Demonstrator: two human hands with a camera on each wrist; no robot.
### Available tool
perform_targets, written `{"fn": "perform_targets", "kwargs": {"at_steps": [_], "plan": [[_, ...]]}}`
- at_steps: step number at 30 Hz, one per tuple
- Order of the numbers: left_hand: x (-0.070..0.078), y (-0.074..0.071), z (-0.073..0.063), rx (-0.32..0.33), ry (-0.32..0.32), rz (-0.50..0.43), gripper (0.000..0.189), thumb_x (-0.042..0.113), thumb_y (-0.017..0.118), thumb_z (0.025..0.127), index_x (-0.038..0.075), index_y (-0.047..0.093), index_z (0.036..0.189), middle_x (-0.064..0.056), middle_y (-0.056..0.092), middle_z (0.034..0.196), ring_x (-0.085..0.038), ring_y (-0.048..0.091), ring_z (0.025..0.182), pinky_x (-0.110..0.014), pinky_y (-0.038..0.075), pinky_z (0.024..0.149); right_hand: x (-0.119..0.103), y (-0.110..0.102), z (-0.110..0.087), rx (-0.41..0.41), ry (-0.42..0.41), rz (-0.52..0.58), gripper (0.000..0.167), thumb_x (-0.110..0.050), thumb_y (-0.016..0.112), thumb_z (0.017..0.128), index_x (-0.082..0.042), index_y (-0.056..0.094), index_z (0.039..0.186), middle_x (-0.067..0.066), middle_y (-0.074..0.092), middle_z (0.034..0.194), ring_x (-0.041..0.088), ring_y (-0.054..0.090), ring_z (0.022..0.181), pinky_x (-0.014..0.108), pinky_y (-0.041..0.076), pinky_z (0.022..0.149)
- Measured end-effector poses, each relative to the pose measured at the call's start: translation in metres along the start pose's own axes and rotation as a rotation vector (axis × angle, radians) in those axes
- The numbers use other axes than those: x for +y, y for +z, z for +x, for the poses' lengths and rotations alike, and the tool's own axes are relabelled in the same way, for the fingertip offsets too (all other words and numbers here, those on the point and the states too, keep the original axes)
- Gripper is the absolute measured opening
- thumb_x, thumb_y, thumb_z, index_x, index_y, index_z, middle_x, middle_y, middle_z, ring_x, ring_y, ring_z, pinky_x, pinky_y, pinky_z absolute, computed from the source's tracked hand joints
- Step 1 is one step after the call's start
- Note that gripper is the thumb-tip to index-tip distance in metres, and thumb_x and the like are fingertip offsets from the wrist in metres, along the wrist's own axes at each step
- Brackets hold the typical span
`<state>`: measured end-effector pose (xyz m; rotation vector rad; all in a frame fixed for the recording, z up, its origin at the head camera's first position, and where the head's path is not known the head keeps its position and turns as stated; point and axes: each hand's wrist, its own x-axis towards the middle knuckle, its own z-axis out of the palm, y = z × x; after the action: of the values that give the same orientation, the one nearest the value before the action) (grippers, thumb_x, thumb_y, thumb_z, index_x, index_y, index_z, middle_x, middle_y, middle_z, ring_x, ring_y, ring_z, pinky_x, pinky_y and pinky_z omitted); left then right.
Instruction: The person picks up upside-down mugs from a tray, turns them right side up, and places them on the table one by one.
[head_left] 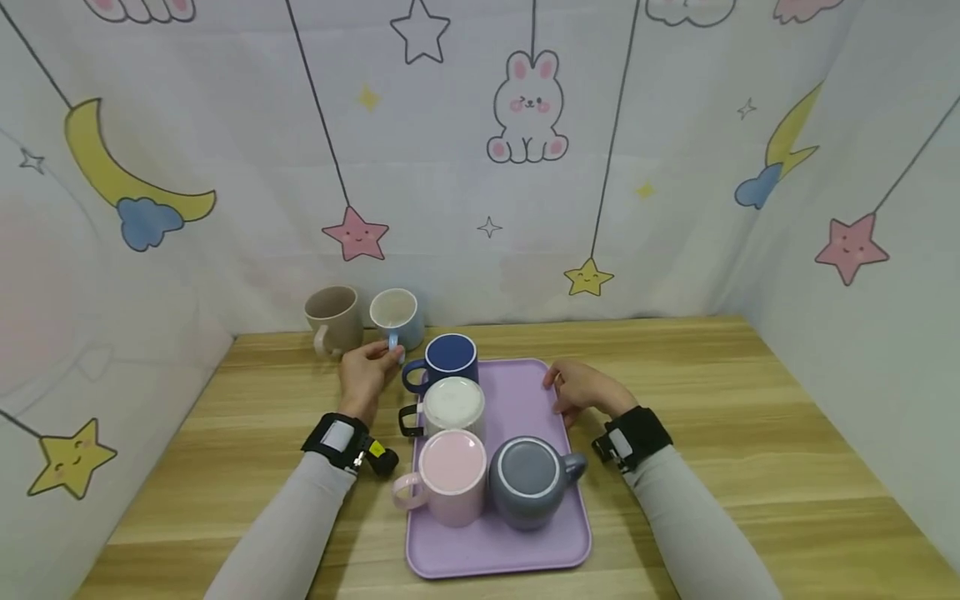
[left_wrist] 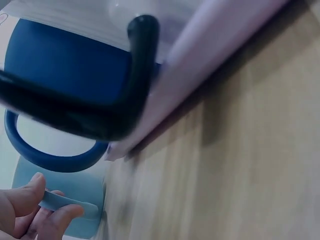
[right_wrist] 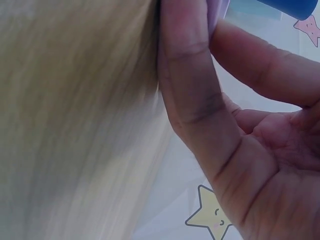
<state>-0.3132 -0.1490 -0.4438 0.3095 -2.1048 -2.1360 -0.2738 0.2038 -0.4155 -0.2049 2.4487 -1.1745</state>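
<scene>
Printed backdrop (head_left: 450, 192): bright, evenly lit in the head view
Wooden tabletop (head_left: 750, 467): soft shadows; blurred in the right wrist view
Black mug handle (left_wrist: 100, 120): dark, soft-edged in the left wrist view

Your left hand (head_left: 365, 377) pinches the handle of a pale blue ceramic mug (head_left: 407, 330) with a white interior; it stands upright on the wooden table, behind and to the left of the tray. Your right hand (head_left: 590, 388) grips the right rim of a flat, rectangular lilac tray (head_left: 517, 392) with rounded corners. On it, a dark blue mug (head_left: 459, 374), a white mug (head_left: 474, 422) with a black-trimmed handle and a pink mug (head_left: 454, 490) line the left side, handles leftward; a rounded grey mug (head_left: 525, 504) sits beside the pink one, handle rightward.
</scene>
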Motion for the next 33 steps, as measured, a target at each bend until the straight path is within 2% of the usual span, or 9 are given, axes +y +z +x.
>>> {"fn": "perform_targets", "kwargs": {"at_steps": [7,14,22,25,28,33], "plan": [[0.005,0.001,0.005,0.022,0.027,0.041,0.036,0.009,0.074,0.097,-0.007,0.069,0.129,-0.010,0.071,0.105,-0.017,0.071,0.096,-0.028,0.062,0.090,-0.004,-0.001,-0.001,-0.019,-0.018,-0.007,0.032,0.015,0.066,0.085,0.007,0.055,0.115,0.013,0.047,0.083,0.022,0.066,0.058,0.033,0.064,0.057],[0.006,0.002,0.006,0.008,0.019,0.044,0.036,0.010,0.073,0.099,-0.006,0.068,0.131,-0.017,0.069,0.116,-0.024,0.070,0.104,-0.030,0.061,0.093,-0.002,0.000,0.003,-0.003,0.006,0.012,0.036,0.017,0.066,0.085,0.008,0.056,0.119,0.013,0.047,0.085,0.021,0.065,0.058,0.034,0.064,0.058],[0.003,-0.002,-0.003,-0.026,0.056,0.072,0.047,0.008,0.071,0.099,-0.005,0.059,0.142,-0.023,0.062,0.128,-0.013,0.063,0.097,-0.018,0.058,0.080,0.000,0.001,0.001,-0.004,-0.002,0.006,0.037,0.017,0.065,0.085,0.009,0.055,0.119,0.012,0.047,0.082,0.020,0.064,0.057,0.034,0.064,0.058],[0.000,-0.008,-0.009,-0.045,0.025,0.063,0.052,0.009,0.069,0.100,-0.005,0.052,0.147,-0.021,0.058,0.129,-0.014,0.061,0.098,-0.019,0.058,0.080,0.000,0.001,0.001,-0.003,-0.006,0.003,0.036,0.017,0.066,0.085,0.009,0.056,0.118,0.012,0.047,0.083,0.020,0.064,0.057,0.033,0.063,0.057],[-0.001,-0.016,-0.016,-0.088,-0.026,0.079,0.052,0.011,0.067,0.102,-0.006,0.050,0.148,-0.019,0.056,0.127,-0.017,0.062,0.099,-0.023,0.060,0.082,0.000,0.001,0.001,-0.002,-0.009,-0.007,0.035,0.016,0.065,0.085,0.008,0.056,0.118,0.012,0.047,0.082,0.020,0.064,0.057,0.033,0.063,0.057],[-0.002,-0.025,-0.023,-0.274,-0.066,0.128,0.046,0.005,0.061,0.104,-0.009,0.050,0.146,-0.021,0.059,0.124,-0.024,0.064,0.103,-0.030,0.063,0.087,0.000,0.001,0.001,0.001,-0.003,-0.015,0.035,0.016,0.065,0.086,0.009,0.056,0.119,0.012,0.047,0.082,0.020,0.063,0.057,0.032,0.063,0.056]]}}
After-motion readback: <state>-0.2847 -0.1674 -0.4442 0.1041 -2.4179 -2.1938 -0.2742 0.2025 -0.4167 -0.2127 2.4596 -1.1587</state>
